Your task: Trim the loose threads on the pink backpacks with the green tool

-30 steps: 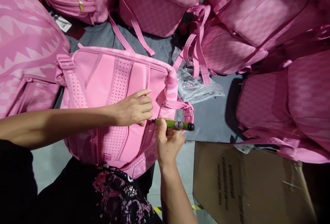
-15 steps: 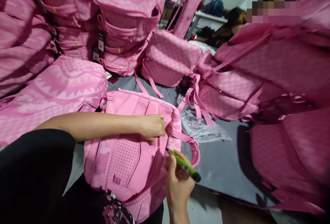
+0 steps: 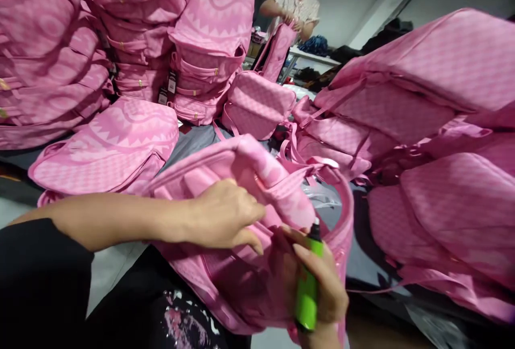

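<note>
A pink backpack (image 3: 277,175) lies tilted over my lap and the table edge, its padded back and straps facing up. My left hand (image 3: 229,215) reaches across it with bent fingers and grips the pink fabric near the middle. In my right hand (image 3: 322,279) is a green marker (image 3: 308,295), held nearly upright with its black collar and pale tip pointing up. The right fingertips also reach to the backpack beside a looped strap (image 3: 346,204). Part of the fabric under both hands is hidden.
Tall stacks of pink backpacks (image 3: 137,32) stand at the back left. A patterned backpack (image 3: 108,145) lies nearer, and more are piled on the right (image 3: 450,209). Behind, a person (image 3: 298,11) handles another pink bag. Clear plastic (image 3: 325,196) lies on the dark table.
The backpack has been tilted up and turned, its strap loop now raised at the right. The marker has swung from pointing at the bag to tip upward. The view has shifted too.
</note>
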{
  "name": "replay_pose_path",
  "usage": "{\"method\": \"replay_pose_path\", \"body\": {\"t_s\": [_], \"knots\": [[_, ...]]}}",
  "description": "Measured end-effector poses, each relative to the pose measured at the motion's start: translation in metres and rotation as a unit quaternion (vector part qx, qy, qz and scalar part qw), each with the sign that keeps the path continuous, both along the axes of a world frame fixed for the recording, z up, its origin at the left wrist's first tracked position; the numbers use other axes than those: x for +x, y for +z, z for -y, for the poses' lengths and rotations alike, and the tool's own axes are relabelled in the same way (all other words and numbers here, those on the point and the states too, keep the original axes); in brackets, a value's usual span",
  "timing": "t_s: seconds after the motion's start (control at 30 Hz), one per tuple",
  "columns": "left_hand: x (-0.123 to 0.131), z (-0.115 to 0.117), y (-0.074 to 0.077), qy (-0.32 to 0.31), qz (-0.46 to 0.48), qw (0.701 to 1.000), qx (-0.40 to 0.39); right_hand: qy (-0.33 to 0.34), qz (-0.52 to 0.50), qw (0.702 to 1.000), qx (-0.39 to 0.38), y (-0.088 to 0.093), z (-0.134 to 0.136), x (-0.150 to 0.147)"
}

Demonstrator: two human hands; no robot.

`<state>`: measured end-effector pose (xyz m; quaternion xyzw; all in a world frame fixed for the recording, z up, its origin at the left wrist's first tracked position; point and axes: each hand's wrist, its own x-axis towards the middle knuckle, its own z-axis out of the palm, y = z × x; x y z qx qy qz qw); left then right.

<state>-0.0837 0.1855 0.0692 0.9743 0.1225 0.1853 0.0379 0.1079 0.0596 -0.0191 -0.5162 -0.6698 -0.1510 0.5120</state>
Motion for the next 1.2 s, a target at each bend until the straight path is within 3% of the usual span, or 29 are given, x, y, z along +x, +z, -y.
{"method": "replay_pose_path", "body": {"t_s": [0.1, 0.2, 0.27, 0.37, 0.5, 0.63, 0.77, 0.87, 1.1, 1.2], "knots": [[0.000, -0.008, -0.040, 0.033, -0.060, 0.997, -0.024, 0.042, 0.101, 0.994, -0.010, -0.033, -0.012, 0.001], [0.000, -0.032, -0.057, 0.007, -0.061, 0.998, -0.013, 0.049, 0.105, 0.992, -0.041, -0.054, -0.025, -0.001], [-0.002, -0.047, -0.052, -0.002, -0.002, 1.000, 0.021, 0.038, 0.076, 0.996, -0.040, -0.056, -0.031, -0.005], [0.002, -0.064, -0.035, 0.036, 0.056, 0.995, 0.073, 0.017, 0.070, 0.997, -0.028, -0.049, -0.042, -0.016], [0.033, -0.085, -0.026, 0.080, -0.076, 0.991, 0.071, -0.033, 0.011, 0.999, -0.017, -0.045, -0.057, -0.039], [0.060, -0.104, -0.037, 0.086, -0.145, 0.980, 0.103, -0.014, -0.040, 0.999, -0.029, -0.050, -0.051, -0.050], [0.056, -0.105, -0.050, 0.007, -0.103, 0.983, 0.149, 0.018, -0.011, 0.997, -0.073, -0.053, -0.046, -0.038], [0.050, -0.100, -0.057, -0.045, -0.093, 0.977, 0.185, 0.027, -0.035, 0.997, -0.056, -0.055, -0.051, -0.031], [0.062, -0.094, -0.073, -0.027, -0.098, 0.981, 0.163, 0.014, -0.046, 0.996, -0.079, -0.059, -0.056, -0.027], [0.065, -0.092, -0.073, -0.007, -0.114, 0.982, 0.152, -0.036, -0.003, 0.995, -0.094, -0.054, -0.056, -0.015]]}}
